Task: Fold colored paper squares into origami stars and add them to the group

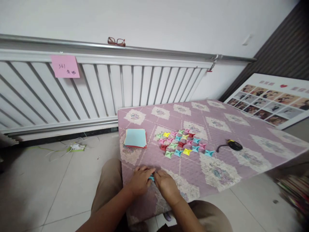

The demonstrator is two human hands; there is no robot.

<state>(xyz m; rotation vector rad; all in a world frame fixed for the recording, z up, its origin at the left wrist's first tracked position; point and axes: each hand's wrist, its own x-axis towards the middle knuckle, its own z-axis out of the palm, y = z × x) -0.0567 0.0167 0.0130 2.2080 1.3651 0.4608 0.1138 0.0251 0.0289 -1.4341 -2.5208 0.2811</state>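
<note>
Near the table's front left edge, my left hand (142,180) and my right hand (166,184) meet over a small piece of blue paper (151,178). Fingers of both hands close on it from either side, and they hide most of its shape. Beyond my left hand lies a stack of square coloured paper (135,138), light blue on top with red showing at the edges. To the right of the stack, several small folded paper pieces (187,151) in green, yellow, pink, red and blue sit in rough rows.
A purple patterned cloth covers the table (193,177). A coiled black cable (235,145) lies on its right part. Behind stands a white radiator (135,83), with glasses (117,42) on the pipe above. A photo board (267,100) leans at the right; a power strip (76,147) rests on the floor.
</note>
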